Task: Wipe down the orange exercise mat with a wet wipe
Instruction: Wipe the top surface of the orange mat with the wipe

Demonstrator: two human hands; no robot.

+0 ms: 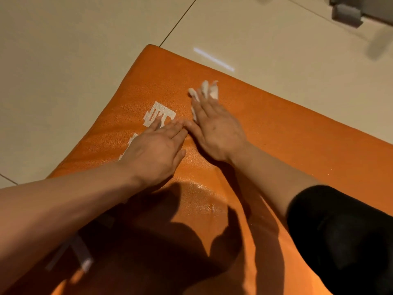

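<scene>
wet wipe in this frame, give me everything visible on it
The wet wipe is white, thin and crumpled, mostly hidden under the right hand, which presses it flat against the orange exercise mat. Bunched folds stick out past the fingertips, and one edge shows beside the index finger. It lies near the mat's far end, just right of the white printed logo. The left hand does not touch it.

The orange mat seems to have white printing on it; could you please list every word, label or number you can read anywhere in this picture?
None can be read.
White print on the orange mat: blocky shapes, partly under the left hand, not legible.
White wipe under the right hand: no text.
Grey object on the floor: blurred, no label visible.
</scene>
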